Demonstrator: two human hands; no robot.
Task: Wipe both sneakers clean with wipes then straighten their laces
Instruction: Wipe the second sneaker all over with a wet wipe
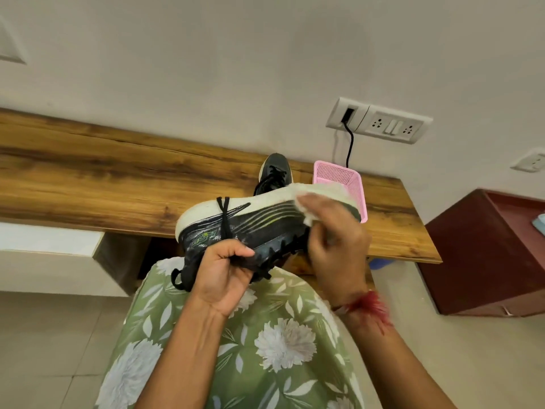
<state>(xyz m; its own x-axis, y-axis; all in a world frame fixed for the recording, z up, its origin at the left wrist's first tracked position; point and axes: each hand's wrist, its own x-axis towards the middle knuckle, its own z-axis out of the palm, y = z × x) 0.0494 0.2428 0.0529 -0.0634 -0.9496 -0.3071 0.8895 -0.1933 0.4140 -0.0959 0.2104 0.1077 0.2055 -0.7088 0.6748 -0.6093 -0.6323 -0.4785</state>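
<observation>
A black sneaker (pixel 250 228) with a thick white sole lies on its side above my lap, sole turned away from me. My left hand (pixel 227 274) grips it by the collar near the heel, and a black lace loops over the sole there. My right hand (pixel 333 234) holds a white wipe (pixel 306 215) against the toe end of the sneaker. The second black sneaker (pixel 274 172) stands on the wooden shelf (pixel 118 178) behind, mostly hidden by the held one.
A pink mesh basket (pixel 351 181) sits on the shelf to the right of the second sneaker. A black cable hangs from a wall socket (pixel 380 121) above it. A dark red cabinet (pixel 489 252) stands at the right. My green floral clothing (pixel 250 343) fills the foreground.
</observation>
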